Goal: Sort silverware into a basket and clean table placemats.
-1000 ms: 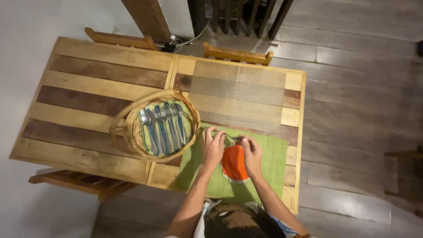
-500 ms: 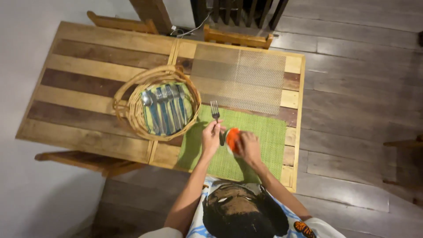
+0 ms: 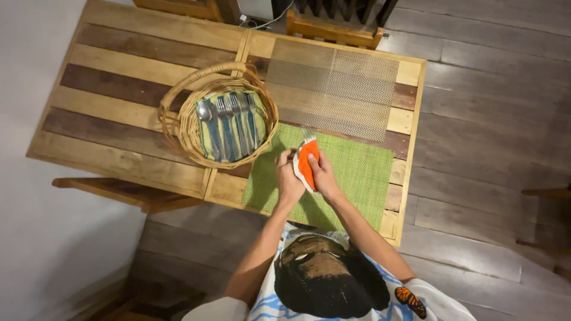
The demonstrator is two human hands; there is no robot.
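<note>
One fork (image 3: 307, 134), wrapped in one orange cloth (image 3: 307, 163): left hand (image 3: 289, 180) and right hand (image 3: 324, 176) are both gripping it. Left of them, one wicker basket (image 3: 184, 128) is holding five utensils (image 3: 229, 125). Two placemats are lying beneath and beyond the hands.

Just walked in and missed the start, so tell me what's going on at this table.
A person stands at a wooden table, both hands over a green placemat. The left hand and right hand hold an orange cloth wrapped around a fork, whose tines stick out the top. Beside them, a wicker basket holds more cutlery on a striped cloth.
</note>
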